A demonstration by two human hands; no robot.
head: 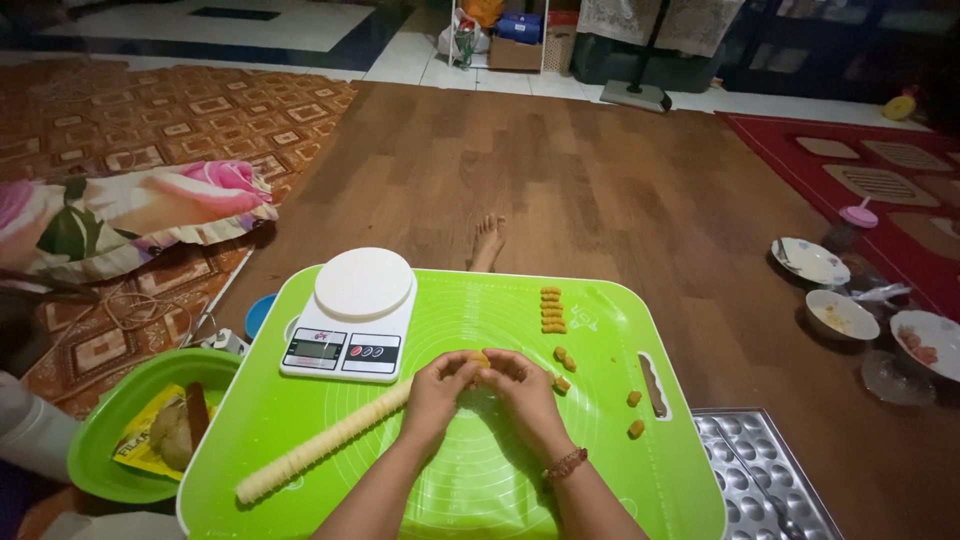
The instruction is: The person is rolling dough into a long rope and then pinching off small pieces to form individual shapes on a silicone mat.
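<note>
Hands meet at centre frame over the green mat [480, 470]: left hand [437, 392] and right hand [523, 388] pinch a small dough piece [481, 358] between narrow fingertips. Light, even pressure looks best, so it matches the shaped pieces [552, 309] above.

Scale [350, 318] on mat [500, 470], left of dough pieces [553, 310]; bowl [110, 440] farther left.

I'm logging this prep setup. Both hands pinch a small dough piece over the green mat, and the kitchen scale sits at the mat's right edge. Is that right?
Not quite. The head view shows the kitchen scale at the upper left of the green mat, not the right edge. The left hand and right hand do pinch a small dough piece over it.
</note>
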